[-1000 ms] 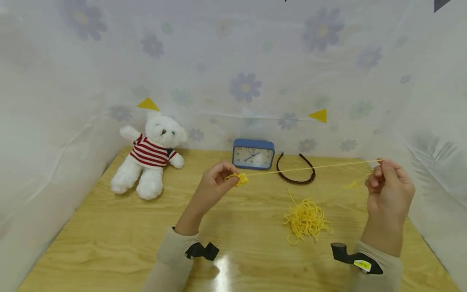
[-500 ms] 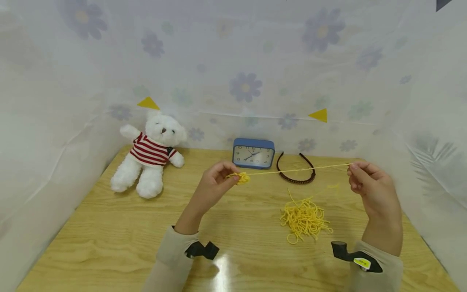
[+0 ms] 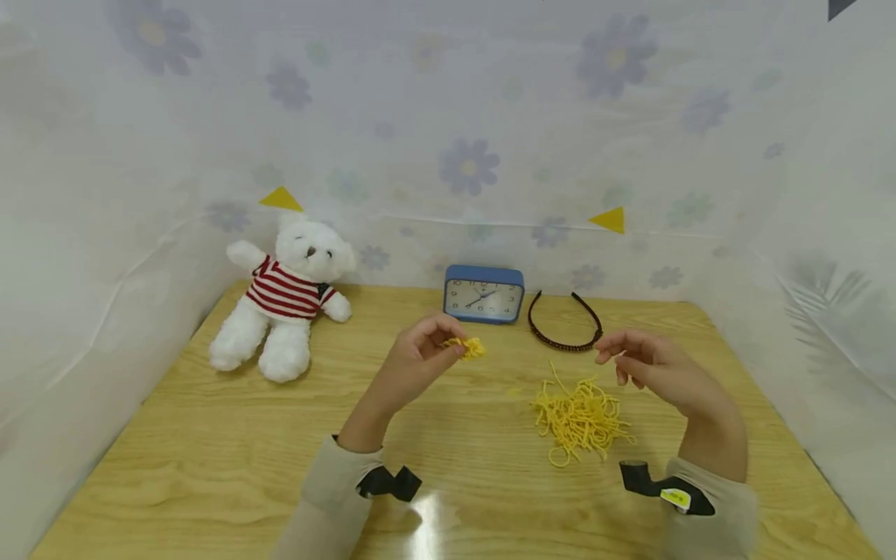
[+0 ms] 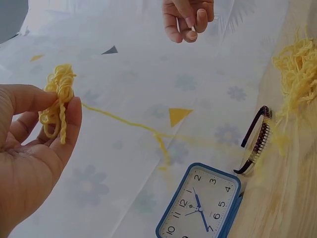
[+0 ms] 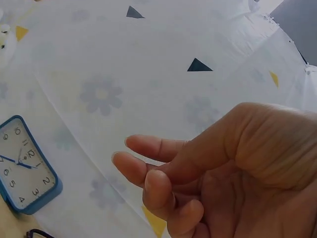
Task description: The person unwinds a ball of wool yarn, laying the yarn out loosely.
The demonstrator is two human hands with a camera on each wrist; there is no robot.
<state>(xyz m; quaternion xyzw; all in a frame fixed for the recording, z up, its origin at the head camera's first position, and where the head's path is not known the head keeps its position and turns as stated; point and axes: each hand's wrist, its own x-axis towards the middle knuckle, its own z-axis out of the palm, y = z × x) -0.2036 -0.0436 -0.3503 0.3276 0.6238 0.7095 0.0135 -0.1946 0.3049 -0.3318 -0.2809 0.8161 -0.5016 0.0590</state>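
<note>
Between thumb and fingers, my left hand [image 3: 423, 362] pinches a small looped bundle of yellow yarn [image 4: 62, 91]. A loose strand [image 4: 119, 118] trails from that bundle, its far part blurred in the left wrist view. My right hand [image 3: 665, 369] hovers near the headband, its fingers loosely bent with nothing between them in the right wrist view. Below it on the table lies a tangled heap of yellow yarn [image 3: 581, 416].
A blue alarm clock [image 3: 483, 295] stands at the back of the wooden table [image 3: 245, 467], beside a dark beaded headband [image 3: 565, 345]. At the back left sits a white teddy bear [image 3: 287, 299] in a striped shirt. Flower-printed sheets [image 3: 420, 101] enclose the table.
My right hand has moved left toward the middle and let go of the yarn strand, which was stretched taut between both hands. The left hand keeps its bundle, almost in place.
</note>
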